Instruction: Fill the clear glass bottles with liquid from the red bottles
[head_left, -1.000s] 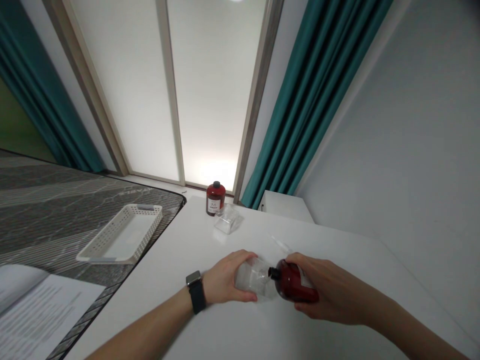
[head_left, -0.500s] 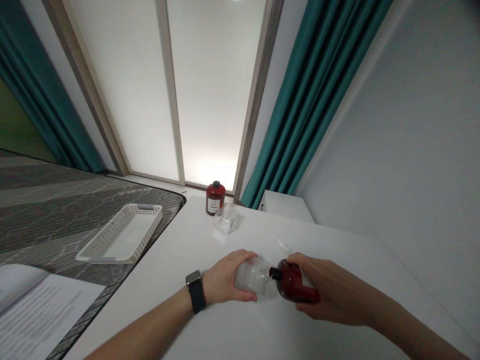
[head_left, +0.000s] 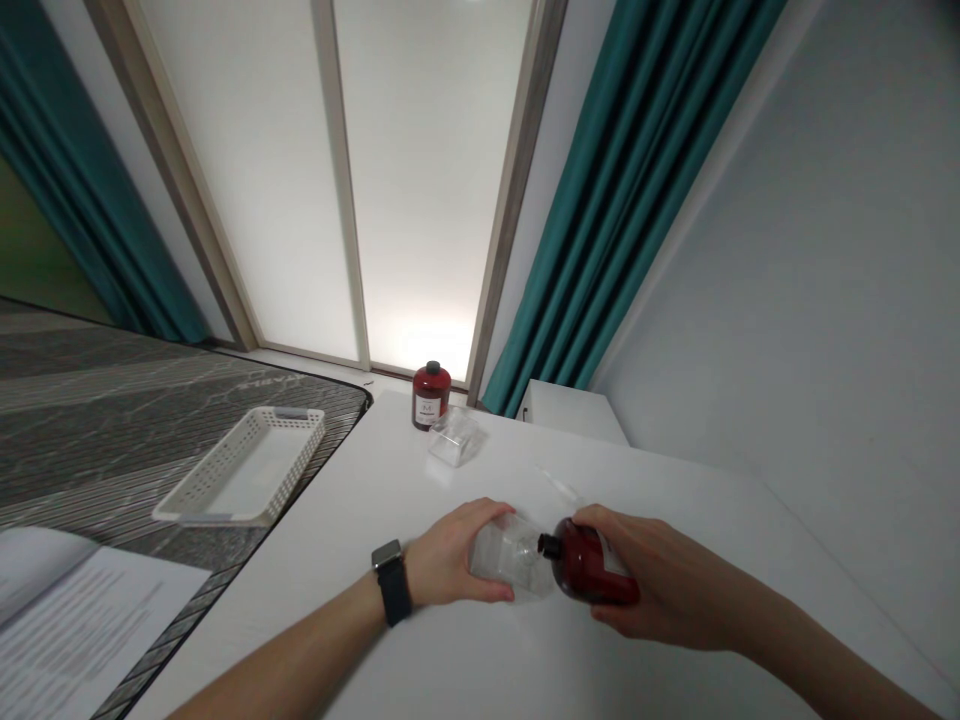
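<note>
My left hand (head_left: 457, 555), with a dark watch (head_left: 391, 580) on its wrist, is wrapped round a clear transparent container (head_left: 510, 555) low over the white table. In my right hand (head_left: 645, 580) is a dark red bottle (head_left: 592, 565) with a black neck and a pale label, tilted on its side. The bottle's mouth points left at the clear container, right by its edge. Whether liquid is flowing cannot be made out. A second dark red bottle (head_left: 431, 396) with a black cap stands upright at the table's far end, beside a clear plastic piece (head_left: 454, 440).
A thin clear stick-like item (head_left: 559, 486) lies on the white table (head_left: 337, 560) beyond my right hand. To the left, a white perforated basket (head_left: 172, 512) and printed papers (head_left: 112, 620) rest on a dark patterned surface. A white cabinet (head_left: 574, 410) stands behind the table.
Almost nothing differs. Both hands, the tilted bottle and the clear container keep nearly the same positions.
</note>
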